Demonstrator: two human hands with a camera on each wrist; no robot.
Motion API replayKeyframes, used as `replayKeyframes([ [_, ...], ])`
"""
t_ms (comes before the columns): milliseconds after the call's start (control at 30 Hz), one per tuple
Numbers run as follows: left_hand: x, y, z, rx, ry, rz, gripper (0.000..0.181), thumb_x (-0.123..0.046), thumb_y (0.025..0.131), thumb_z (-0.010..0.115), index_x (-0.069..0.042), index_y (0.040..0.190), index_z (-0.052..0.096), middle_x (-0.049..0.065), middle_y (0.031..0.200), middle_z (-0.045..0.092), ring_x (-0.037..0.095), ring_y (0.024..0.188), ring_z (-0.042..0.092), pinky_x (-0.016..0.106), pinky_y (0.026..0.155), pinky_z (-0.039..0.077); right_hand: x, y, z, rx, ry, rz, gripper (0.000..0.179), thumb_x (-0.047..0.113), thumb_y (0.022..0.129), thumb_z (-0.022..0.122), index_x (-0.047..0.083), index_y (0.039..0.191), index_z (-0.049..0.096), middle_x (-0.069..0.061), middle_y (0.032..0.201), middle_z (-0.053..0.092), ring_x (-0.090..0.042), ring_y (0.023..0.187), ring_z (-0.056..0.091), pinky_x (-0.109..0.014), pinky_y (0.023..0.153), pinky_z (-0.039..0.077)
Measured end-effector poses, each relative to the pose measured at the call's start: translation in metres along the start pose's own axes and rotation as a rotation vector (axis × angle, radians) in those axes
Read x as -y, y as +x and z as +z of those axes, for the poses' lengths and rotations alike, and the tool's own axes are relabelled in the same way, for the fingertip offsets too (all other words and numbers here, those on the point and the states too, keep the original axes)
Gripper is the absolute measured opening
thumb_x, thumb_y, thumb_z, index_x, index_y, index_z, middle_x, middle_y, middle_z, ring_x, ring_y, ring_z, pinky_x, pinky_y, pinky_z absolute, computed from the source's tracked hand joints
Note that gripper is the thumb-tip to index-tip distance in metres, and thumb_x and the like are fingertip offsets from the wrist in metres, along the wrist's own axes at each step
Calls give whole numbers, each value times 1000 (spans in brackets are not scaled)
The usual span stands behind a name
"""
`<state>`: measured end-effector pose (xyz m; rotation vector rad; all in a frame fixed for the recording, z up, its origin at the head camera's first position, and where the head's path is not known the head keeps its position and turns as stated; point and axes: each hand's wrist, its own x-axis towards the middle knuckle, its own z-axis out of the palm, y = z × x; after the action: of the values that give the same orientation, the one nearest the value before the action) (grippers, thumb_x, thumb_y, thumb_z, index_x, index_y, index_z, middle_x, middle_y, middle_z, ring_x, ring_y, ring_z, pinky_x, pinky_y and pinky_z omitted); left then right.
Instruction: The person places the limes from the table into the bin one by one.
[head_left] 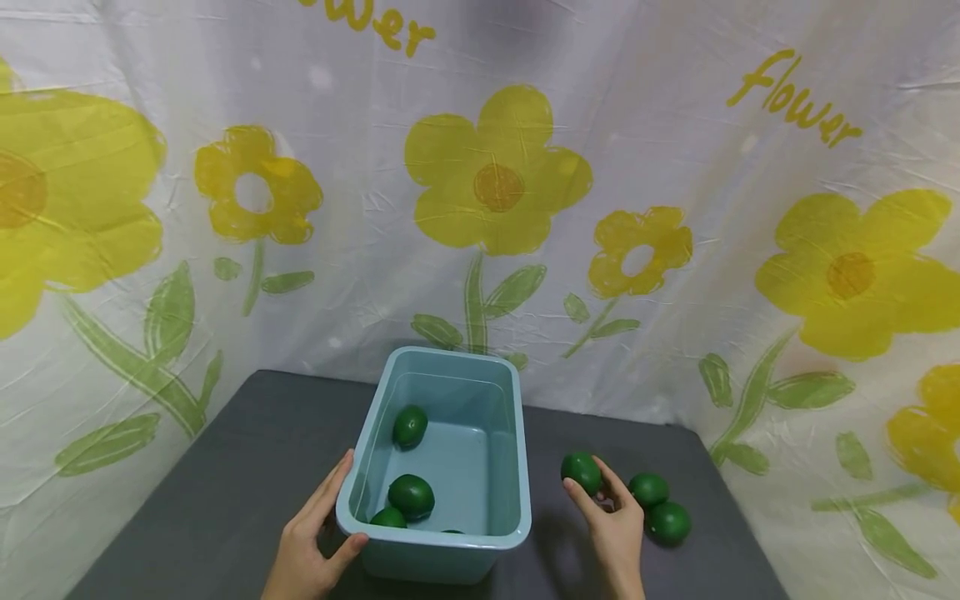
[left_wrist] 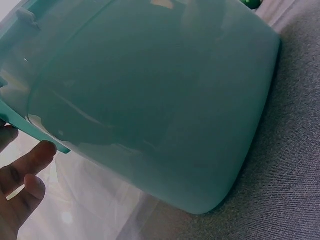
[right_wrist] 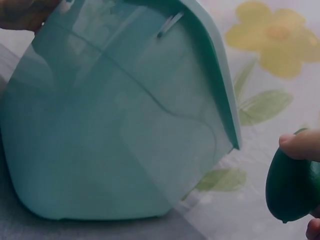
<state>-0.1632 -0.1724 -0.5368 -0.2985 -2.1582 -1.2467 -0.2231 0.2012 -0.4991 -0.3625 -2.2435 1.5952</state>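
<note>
A light blue plastic bin [head_left: 431,560] stands on the dark table, with several green limes inside, among them one lime [head_left: 410,427] by its left wall and another [head_left: 411,497] nearer the front. At its near left corner, my left hand [head_left: 309,533] rests against the rim, fingers along the left side and thumb at the front. My right hand [head_left: 617,523] pinches a lime [head_left: 581,473] between thumb and fingers, to the right of the bin and above the table. The right wrist view shows the thumb over this lime [right_wrist: 290,187], a small nub at its lower end.
Two more limes lie on the table right of my right hand, one lime [head_left: 649,490] behind the other [head_left: 669,523]. A white curtain [head_left: 360,283] printed with yellow flowers hangs along the back and sides of the grey table [head_left: 247,467].
</note>
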Motion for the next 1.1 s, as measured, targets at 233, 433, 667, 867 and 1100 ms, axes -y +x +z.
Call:
replayKeyframes([
  [233,-2,0,0,-3,3,-8,89,-14,85,87,-21,163,45,-1,162,50,4,80,50,26,57,40,9,1,4,19,80,36,73,40,86,91,15,148,64,-9,124,70,-15,94,57,-22,77,50],
  [433,1,0,0,-10,-23,27,89,-13,85,87,-17,163,46,1,162,50,5,78,49,26,58,38,18,4,5,24,150,37,71,35,87,90,15,149,63,-8,129,69,-15,97,58,-20,79,51],
  [667,0,-2,-1,5,11,-22,89,-14,85,86,-22,163,45,-2,162,50,6,78,51,26,57,40,27,4,7,29,177,43,70,32,88,90,16,150,62,2,111,66,-11,88,55,-22,76,50],
  [867,-1,-2,0,-5,4,-8,89,-14,84,87,-20,163,45,4,160,52,5,80,51,26,58,39,39,3,9,35,230,19,66,30,89,89,18,149,64,3,104,62,-12,86,50,-24,74,46],
  [1100,-3,1,0,2,10,-18,88,-14,85,87,-19,163,46,7,159,53,3,83,51,27,58,40,52,1,16,31,280,-17,61,23,89,89,15,145,67,4,103,63,-12,89,50,-25,76,45],
])
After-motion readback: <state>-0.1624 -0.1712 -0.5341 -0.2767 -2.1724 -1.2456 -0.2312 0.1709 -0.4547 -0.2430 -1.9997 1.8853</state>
